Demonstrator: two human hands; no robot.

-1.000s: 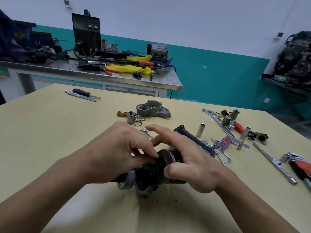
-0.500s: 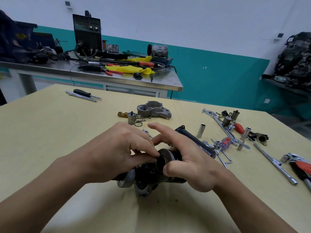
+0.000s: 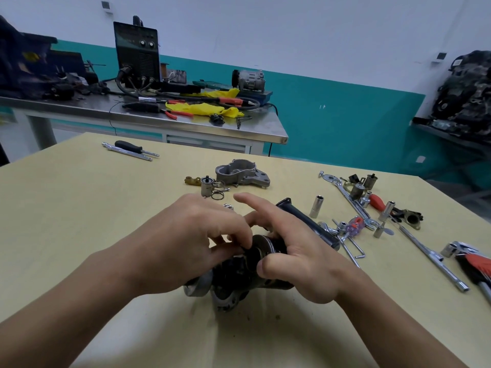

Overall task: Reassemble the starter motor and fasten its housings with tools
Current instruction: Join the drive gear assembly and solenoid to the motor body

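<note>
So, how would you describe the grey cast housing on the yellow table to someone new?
Take the yellow table, and look at the middle of its far half. The grey cast housing lies there, beside a small metal cylinder and wire rings. It alone is broad and hollow, with bolt ears.

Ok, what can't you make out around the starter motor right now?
Head view only.
The starter motor, upper side: covered by left hand and right hand.
Anything under the left fingertips at the motor's opening: hidden by the fingers.
Small screws behind the left knuckles: partly hidden, too small to count.
Red-handled tool: cut by right edge.
</note>
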